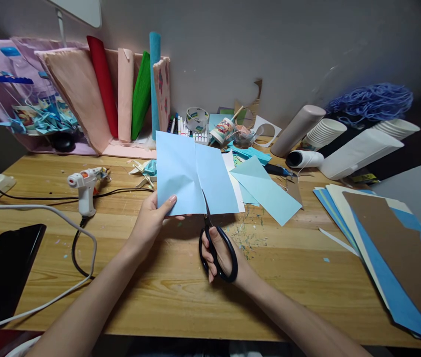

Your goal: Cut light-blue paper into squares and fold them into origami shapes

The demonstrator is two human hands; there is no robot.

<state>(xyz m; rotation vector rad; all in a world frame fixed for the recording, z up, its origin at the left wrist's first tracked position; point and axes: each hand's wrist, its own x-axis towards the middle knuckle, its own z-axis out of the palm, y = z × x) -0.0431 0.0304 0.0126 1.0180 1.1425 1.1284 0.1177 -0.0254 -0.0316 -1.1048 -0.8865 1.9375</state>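
Observation:
A light blue sheet of paper (179, 171), creased near its middle, is held up over the wooden table. My left hand (154, 215) pinches its lower left edge, thumb in front and fingers behind. In my right hand (220, 253) are black-handled scissors (232, 253), my fingers through the loops. Their blades point up and meet the sheet's lower edge, in line with a slit or crease running toward the top. Behind and right of the sheet lie pale green-blue paper pieces (270, 191).
A white glue gun (86, 191) with a black cable stands on the table (166, 297) at left, near a black phone-like slab (8, 270). Stacked coloured sheets (399, 258) lie at right. Cups (325, 134), fabric rolls (126, 94) and blue yarn (374, 101) line the back.

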